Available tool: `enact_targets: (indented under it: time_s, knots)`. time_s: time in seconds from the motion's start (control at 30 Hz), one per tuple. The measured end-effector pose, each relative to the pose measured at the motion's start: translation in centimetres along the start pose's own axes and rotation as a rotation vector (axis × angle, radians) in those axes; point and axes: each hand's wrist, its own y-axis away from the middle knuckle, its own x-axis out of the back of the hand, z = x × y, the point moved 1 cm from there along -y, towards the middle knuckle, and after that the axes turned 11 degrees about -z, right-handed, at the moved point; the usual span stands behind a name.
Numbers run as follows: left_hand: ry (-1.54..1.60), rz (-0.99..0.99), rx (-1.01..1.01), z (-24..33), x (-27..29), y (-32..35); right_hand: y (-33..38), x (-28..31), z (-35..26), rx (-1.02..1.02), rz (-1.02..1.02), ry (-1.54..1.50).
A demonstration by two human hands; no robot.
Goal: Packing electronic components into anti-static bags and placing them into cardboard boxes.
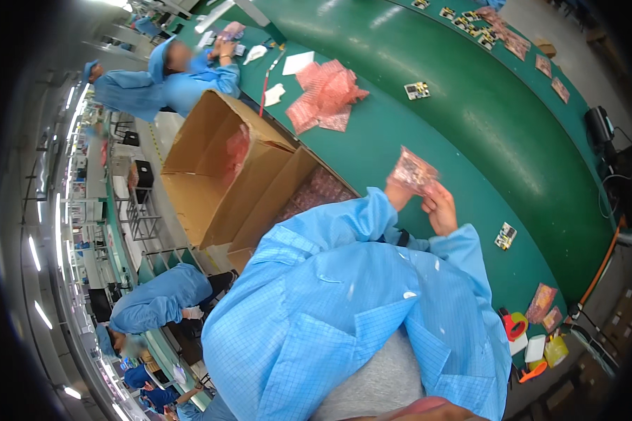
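Observation:
Above the green table, a pink see-through bubble bag (pixel 414 170) with a circuit board showing inside is held between my two hands. My left hand (pixel 398 195) grips its lower left side, the fingers partly hidden behind the bag. At its lower right corner, the fingers of my right hand (pixel 439 209) are closed on the edge. A bare circuit board (pixel 505 236) lies on the bench to the right of my right hand. Another board (pixel 416 90) rests farther away on the green belt.
Loose pink bubble bags (pixel 324 97) lie in a heap on the bench (pixel 379 133). An open cardboard box (pixel 260 161) stands at its left edge, beside a box of wrapped items (pixel 316 195). Red-handled scissors (pixel 515 325) sit at the right. A co-worker (pixel 193 77) works at far left.

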Motion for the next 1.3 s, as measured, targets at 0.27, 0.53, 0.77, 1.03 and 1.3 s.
enact_targets:
  time_s: [0.27, 0.53, 0.77, 1.03, 1.3]
  knots:
    - [0.508, 0.143, 0.047, 0.4, 2.4, 1.3, -5.4, -0.1, 3.2, 0.04, 0.266, 0.277]
    - [0.511, 0.416, -0.085, -2.6, 14.0, -1.6, -9.5, 1.5, 5.6, -0.102, 0.27, 0.759]
    - [0.817, 0.447, 0.101, -0.9, 20.7, -5.7, 3.8, 17.6, -3.2, 0.071, 1.245, 1.64]
    - [-1.371, 0.837, -0.132, 9.6, 29.4, -4.3, 10.5, 27.7, -3.5, -0.557, 1.478, 1.511]
    - [-1.707, 0.817, 0.104, 8.9, 32.5, -1.6, 5.8, 24.0, -3.8, -0.443, 1.34, 1.466]
